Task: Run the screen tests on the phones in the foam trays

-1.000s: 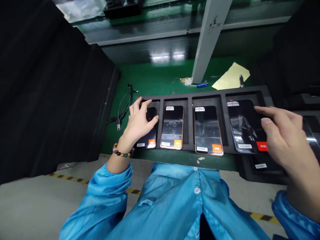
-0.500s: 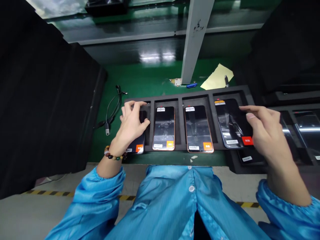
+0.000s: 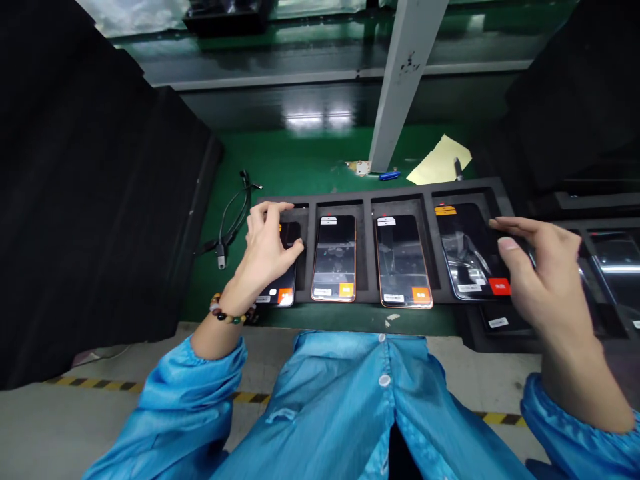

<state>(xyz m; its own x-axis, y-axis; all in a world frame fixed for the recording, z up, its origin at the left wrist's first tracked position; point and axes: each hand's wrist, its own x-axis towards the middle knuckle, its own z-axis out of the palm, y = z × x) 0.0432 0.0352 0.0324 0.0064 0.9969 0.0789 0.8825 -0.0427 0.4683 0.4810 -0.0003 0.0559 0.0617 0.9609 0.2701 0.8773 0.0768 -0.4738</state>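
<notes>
A black foam tray (image 3: 369, 250) with phones in a row of compartments lies in front of me. My left hand (image 3: 273, 247) is over the leftmost phone (image 3: 291, 235), partly hiding it; its fingers are bent near the far rim and its thumb stands apart. Two orange-edged phones, a left one (image 3: 335, 257) and a right one (image 3: 404, 260), lie between my hands. At the right end is a dark phone (image 3: 465, 247) with a red sticker. Beside its right edge is my right hand (image 3: 543, 263), thumb and fingers apart; whether they touch it is unclear.
Another tray (image 3: 470, 337) of phones lies partly under this one at the right. A cable (image 3: 234, 213) rests on the green table at left. Beyond the tray are a blue pen cap (image 3: 389, 176), yellow paper (image 3: 440, 160) and a grey post (image 3: 405, 80). Black curtains (image 3: 100, 200) flank the table.
The view has shifted slightly, moving the tray a little rightward in it. My right hand has drawn slightly away from the rightmost phone. My left hand stays over the leftmost one.
</notes>
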